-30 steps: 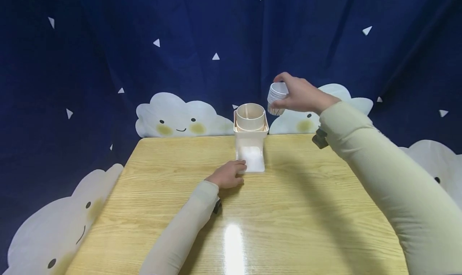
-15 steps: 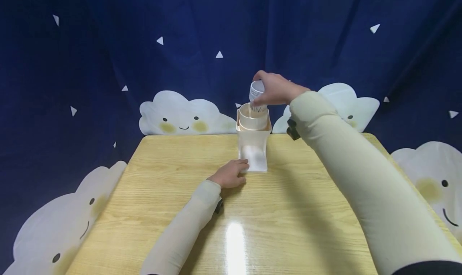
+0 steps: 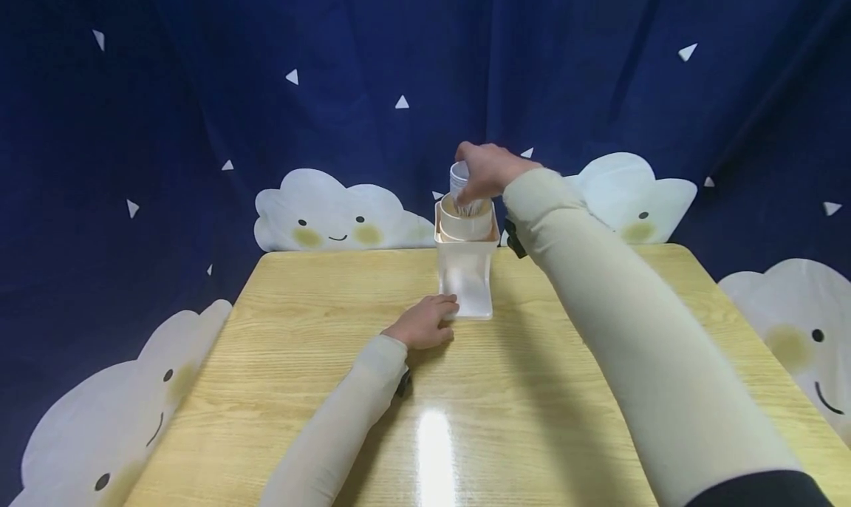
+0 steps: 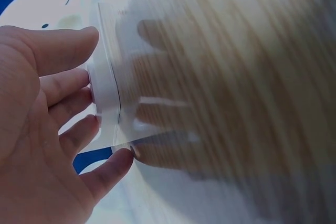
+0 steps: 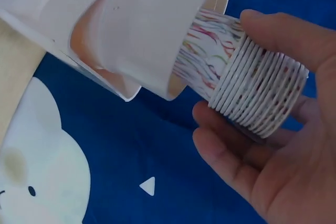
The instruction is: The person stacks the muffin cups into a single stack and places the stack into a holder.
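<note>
A cream cup dispenser (image 3: 465, 232) with a round tube on top stands at the far edge of the table. My right hand (image 3: 489, 168) grips a stack of paper cups (image 5: 257, 85), thumb on one side and fingers on the other. The narrow, colour-patterned end of the stack sits inside the mouth of the dispenser's tube (image 5: 142, 30); the rims stay outside, in my hand. Down at the dispenser's white base (image 3: 470, 300) is my left hand (image 3: 419, 324), fingertips at its left front corner. In the left wrist view, those fingers (image 4: 79, 135) reach the base's edge, thumb apart.
The wooden table (image 3: 319, 300) spreads out in front of and to both sides of the dispenser. Behind it hangs a dark blue curtain (image 3: 346, 41) with white triangles and smiling clouds (image 3: 332, 215). My right forearm (image 3: 618, 322) crosses over the table's right side.
My right hand has carried the cup stack left and over the dispenser, then lowered it so its end goes into the tube. The left hand stays at the base.
</note>
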The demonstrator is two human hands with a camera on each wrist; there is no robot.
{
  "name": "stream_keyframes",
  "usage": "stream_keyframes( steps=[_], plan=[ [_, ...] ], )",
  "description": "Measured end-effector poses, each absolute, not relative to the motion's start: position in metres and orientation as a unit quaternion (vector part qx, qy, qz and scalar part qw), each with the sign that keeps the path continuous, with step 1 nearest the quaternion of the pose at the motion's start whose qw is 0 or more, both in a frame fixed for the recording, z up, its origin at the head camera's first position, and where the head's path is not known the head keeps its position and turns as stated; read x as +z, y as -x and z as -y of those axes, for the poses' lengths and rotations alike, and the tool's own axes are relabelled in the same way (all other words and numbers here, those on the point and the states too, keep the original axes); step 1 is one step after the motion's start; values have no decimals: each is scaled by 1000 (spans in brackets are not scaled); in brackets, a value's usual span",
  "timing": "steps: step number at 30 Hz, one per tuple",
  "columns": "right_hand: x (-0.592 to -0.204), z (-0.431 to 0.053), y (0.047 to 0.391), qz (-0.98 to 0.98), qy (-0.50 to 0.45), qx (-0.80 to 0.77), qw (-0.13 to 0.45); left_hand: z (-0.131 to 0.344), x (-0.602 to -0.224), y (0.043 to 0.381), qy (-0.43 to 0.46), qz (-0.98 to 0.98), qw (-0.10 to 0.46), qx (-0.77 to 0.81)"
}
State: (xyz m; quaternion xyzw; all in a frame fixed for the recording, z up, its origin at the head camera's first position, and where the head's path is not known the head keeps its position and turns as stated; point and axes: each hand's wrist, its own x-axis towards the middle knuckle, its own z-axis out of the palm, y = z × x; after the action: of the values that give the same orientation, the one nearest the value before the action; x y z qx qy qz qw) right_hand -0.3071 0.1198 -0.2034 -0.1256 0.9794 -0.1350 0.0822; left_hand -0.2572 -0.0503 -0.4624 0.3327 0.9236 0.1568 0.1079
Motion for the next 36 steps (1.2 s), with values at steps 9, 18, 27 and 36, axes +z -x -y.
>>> stream_keyframes(
  steps=[9, 18, 27, 36],
  plan=[
    [-225, -128, 313, -982, 108, -119, 94, 47, -465, 255, -329, -925, 110, 157],
    [-237, -127, 314, -985, 142, -87, 56, 50, -467, 252, -328, -925, 108, 155],
    [-233, -126, 315, -981, 172, -70, 52, 51, -464, 256, -327, -926, 113, 153],
    [-237, -131, 319, -978, 169, -104, 60, 50, -465, 256, -321, -928, 116, 150]
  ],
)
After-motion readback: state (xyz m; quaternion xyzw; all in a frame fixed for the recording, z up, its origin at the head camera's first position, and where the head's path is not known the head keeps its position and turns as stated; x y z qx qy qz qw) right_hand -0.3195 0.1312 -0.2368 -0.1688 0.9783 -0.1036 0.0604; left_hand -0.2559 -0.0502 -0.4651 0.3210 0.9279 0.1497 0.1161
